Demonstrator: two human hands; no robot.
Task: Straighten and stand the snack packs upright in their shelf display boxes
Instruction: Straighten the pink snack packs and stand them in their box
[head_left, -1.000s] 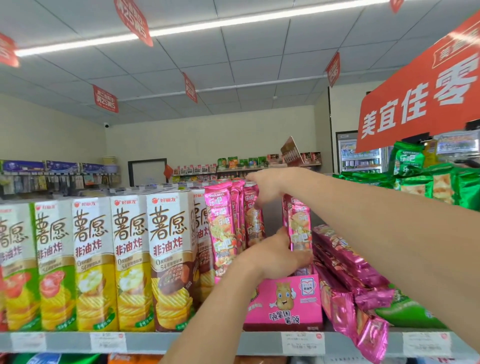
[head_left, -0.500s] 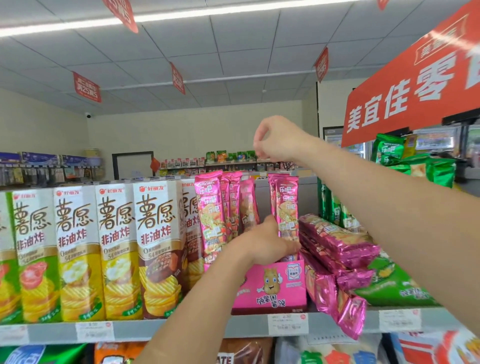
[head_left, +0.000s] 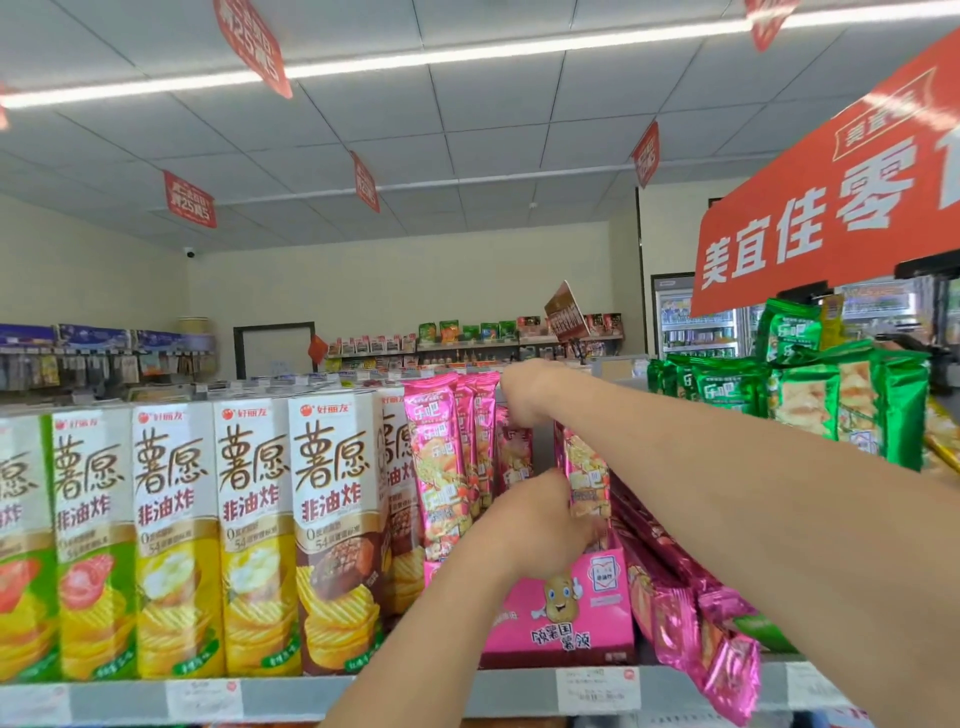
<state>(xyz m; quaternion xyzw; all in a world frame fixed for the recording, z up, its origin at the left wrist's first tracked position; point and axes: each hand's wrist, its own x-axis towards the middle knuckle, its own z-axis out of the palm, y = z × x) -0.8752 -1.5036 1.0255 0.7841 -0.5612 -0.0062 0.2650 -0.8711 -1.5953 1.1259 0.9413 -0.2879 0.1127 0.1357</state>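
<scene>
A pink display box (head_left: 563, 631) stands on the shelf and holds several tall pink snack packs (head_left: 441, 467) upright at its left side. My left hand (head_left: 537, 525) reaches in from below and grips one upright pink pack (head_left: 587, 480) at the box's right side. My right hand (head_left: 524, 392) comes across from the right and sits at the tops of the middle packs; its fingers are hidden behind the hand. More pink packs (head_left: 680, 603) lie tipped over in a slanting pile just right of the box.
Tall white potato-chip boxes (head_left: 254, 519) fill the shelf to the left. Green snack bags (head_left: 841, 405) are stacked at the right, under a red hanging sign (head_left: 831, 208). The shelf edge (head_left: 270, 696) carries price tags.
My right hand, raised well above the packs half a second ago, has dropped back onto their tops. My left hand keeps its hold on the right-hand pink pack.
</scene>
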